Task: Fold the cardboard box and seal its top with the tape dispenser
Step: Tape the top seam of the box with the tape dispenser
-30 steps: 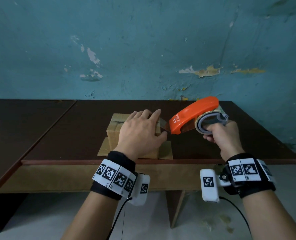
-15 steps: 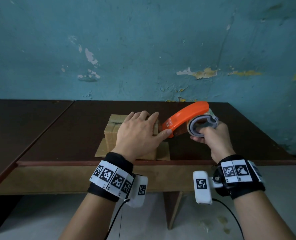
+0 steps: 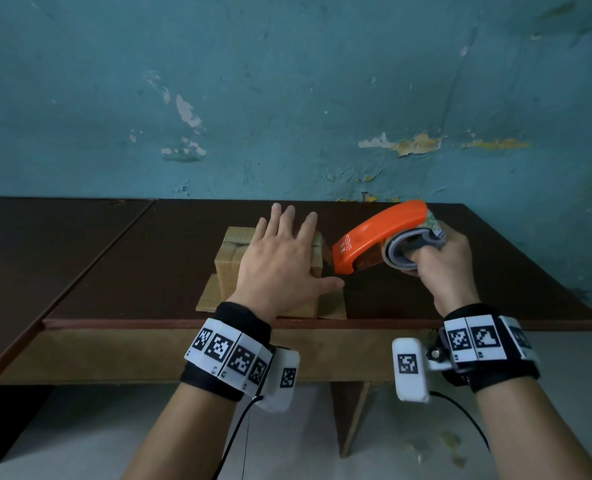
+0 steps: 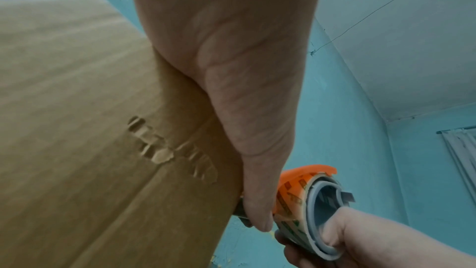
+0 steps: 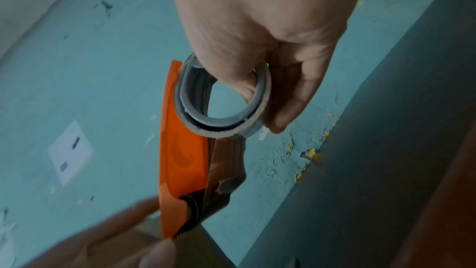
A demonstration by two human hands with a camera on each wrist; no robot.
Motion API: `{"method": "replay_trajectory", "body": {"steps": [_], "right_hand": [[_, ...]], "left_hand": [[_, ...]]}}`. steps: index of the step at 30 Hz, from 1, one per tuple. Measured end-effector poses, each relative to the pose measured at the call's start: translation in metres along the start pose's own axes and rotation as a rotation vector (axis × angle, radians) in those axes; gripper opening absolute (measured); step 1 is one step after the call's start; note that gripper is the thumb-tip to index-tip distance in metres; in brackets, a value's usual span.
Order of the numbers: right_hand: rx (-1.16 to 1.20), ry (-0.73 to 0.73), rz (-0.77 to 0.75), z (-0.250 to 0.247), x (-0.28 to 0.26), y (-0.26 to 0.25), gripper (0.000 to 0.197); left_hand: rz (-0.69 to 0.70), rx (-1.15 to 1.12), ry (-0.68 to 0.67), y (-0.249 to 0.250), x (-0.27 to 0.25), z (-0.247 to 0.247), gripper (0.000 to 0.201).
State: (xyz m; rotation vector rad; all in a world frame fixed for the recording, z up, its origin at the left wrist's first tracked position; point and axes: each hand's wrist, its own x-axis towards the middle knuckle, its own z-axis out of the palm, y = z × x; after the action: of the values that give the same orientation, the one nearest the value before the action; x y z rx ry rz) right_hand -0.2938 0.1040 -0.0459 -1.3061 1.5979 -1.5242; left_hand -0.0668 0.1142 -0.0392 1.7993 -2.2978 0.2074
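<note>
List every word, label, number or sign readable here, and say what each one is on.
Nothing can be read for certain.
Tape dispenser: small white print near its front end, too small to read.
Tape roll: printed markings, blurred.
Left wristband and right wristband: square black-and-white code markers with tiny digits below, too small to read.
Cardboard box: no print visible.

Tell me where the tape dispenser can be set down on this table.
Bare tabletop lies right of the cardboard box, under the tape dispenser the right hand holds. Bare too: left of the box toward the table seam. Crowded: the box itself, under the left hand.
</note>
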Motion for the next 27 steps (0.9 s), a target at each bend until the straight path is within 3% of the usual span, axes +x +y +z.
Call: {"method": "replay_trajectory", "body": {"steps": [6, 11, 14, 17, 20, 24, 27], "right_hand": [[-0.170, 0.039, -0.081, 0.019, -0.002, 0.000, 0.037], [-0.236, 0.112, -0.192, 0.021, -0.007, -0.009, 0.067], [-0.294, 0.075, -0.256, 0.019, -0.011, -0.011, 0.059], [-0.037, -0.039, -0.180, 0.017, -0.012, -0.015, 0.039], [0.219, -0.084, -0.125, 0.017, -0.009, -0.019, 0.043], [0.272, -0.036, -0.132, 0.025, -0.011, -0.026, 0.049], [0.294, 0.028, -0.130, 0.032, -0.015, -0.026, 0.042]], "left_hand": [[0.101, 0.016, -0.001, -0.003, -0.001, 0.001, 0.093], [0.102, 0.020, 0.008, -0.003, 0.000, 0.003, 0.092], [0.101, 0.023, 0.017, -0.003, 0.000, 0.004, 0.092], [0.097, 0.024, 0.016, -0.003, 0.001, 0.004, 0.091], [0.097, 0.021, 0.020, -0.003, 0.001, 0.004, 0.089], [0.106, 0.022, 0.026, -0.003, 0.001, 0.004, 0.089], [0.119, 0.027, 0.047, -0.004, 0.000, 0.004, 0.089]]}}
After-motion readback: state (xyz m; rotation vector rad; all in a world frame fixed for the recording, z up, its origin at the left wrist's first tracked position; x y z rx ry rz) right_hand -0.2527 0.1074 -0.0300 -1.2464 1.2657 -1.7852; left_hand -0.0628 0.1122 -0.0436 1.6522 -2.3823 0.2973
